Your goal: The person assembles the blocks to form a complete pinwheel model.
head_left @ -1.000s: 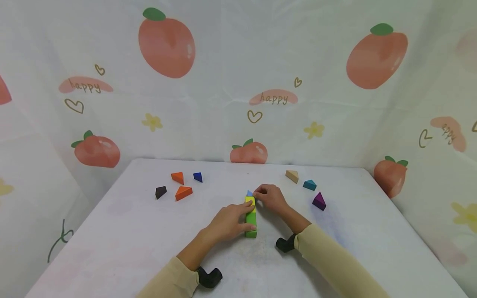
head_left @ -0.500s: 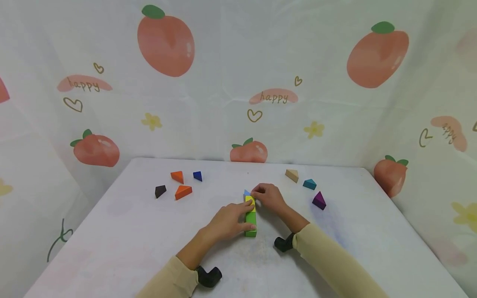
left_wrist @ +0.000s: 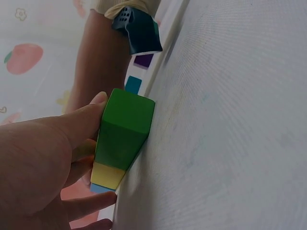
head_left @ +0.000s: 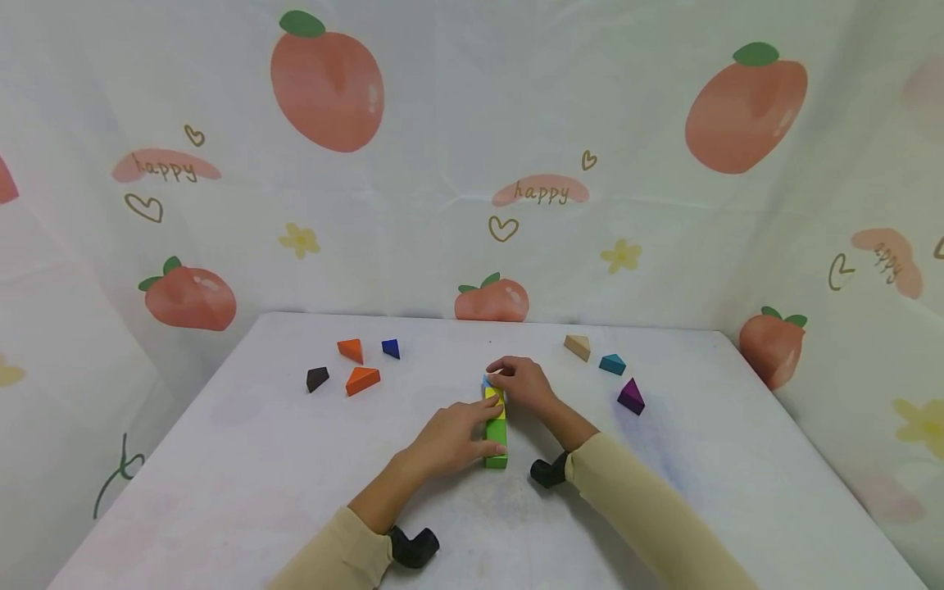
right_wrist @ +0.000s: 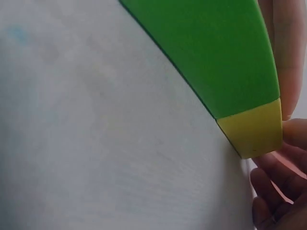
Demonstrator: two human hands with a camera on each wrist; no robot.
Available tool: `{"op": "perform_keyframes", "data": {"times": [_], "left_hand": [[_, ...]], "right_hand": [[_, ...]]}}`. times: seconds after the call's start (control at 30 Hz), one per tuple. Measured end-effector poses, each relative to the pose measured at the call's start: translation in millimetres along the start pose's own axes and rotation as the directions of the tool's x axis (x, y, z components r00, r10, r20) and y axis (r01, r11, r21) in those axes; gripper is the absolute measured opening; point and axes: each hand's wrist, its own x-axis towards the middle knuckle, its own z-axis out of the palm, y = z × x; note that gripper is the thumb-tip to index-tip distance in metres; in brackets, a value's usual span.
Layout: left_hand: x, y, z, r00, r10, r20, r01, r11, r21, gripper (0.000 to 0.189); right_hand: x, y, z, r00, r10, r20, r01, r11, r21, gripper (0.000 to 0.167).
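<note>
Blue block (head_left: 485,382) mostly hidden behind the right hand (head_left: 522,383); full shape unclear. Left hand (head_left: 450,440) covers part of the yellow block (head_left: 492,392). Green block (right_wrist: 211,52) runs off the right wrist view's top edge.

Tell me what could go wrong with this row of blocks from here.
The pale blue, pointed block might skew: the right hand has its fingers right at it, at the row's far end, and a nudge could push it out of line.

The short yellow block and long green rectangular block could part at their seam if the left hand, lying across both, shifts.
</note>
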Motion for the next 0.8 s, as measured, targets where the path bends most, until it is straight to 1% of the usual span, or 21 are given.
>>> {"op": "perform_keyframes", "data": {"times": [0.17,0.33,0.7,0.8], "left_hand": [[-0.2,-0.1,0.0,1.000,-0.005,0.003,0.005,1.000,-0.005,0.065],[-0.1,-0.3,-0.5,1.000,-0.009,0.003,0.009,1.000,-0.003,0.065],[-0.4,0.9,-0.7,1.000,-0.019,0.007,0.019,1.000,0.010,0.066],[0.1,0.5,-0.1,1.000,-0.017,0.003,0.017,1.000,0.014,0.066]], "right_hand": [[5.1,2.7,0.5,0.999,-0.035,0.031,0.035,0.999,-0.018,0.020],[7.2,4.1,0.0,0.996,-0.069,0.055,0.070,0.997,-0.017,0.018],[9.9,7.4,-0.2,0.996,-0.015,0.083,0.016,1.000,-0.003,0.016],[9.8,7.4,-0.7,0.996,-0.013,0.085,0.013,1.000,0.002,0.016]]}}
